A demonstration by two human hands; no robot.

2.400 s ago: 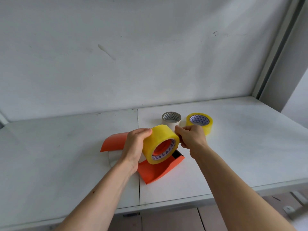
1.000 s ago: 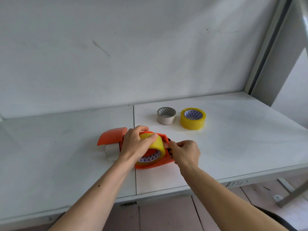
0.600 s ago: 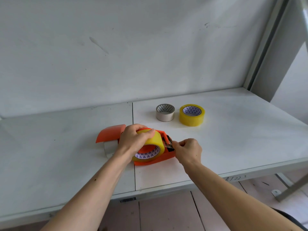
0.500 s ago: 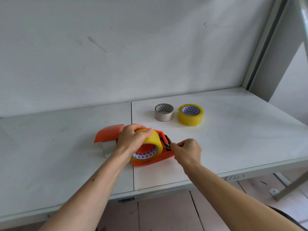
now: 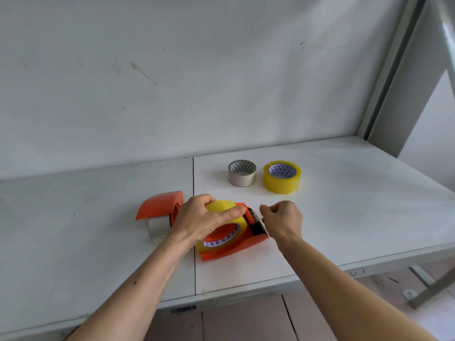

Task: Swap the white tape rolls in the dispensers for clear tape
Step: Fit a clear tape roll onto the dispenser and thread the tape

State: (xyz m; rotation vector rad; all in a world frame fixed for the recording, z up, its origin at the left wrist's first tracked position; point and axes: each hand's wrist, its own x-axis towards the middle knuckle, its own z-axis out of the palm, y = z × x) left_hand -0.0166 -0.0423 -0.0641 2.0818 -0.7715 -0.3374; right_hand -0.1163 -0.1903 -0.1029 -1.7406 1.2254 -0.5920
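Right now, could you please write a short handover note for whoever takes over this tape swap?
Left hand presses the yellowish clear tape roll into the near orange plastic dispenser. Right hand pinches at its black cutter end; the tape end cannot be made out. Far orange dispenser holds a white roll. Spare clear roll and removed greyish-white roll lie behind. Left: finish threading, swap the second dispenser.

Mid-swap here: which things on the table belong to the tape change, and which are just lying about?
In the job:
- near orange dispenser with yellow-tinted roll, left hand on it
- right hand by the cutter
- second orange dispenser, whitish roll in it
- spare yellow-tinted roll
- loose pale roll

Lying about:
- nothing visible on the table
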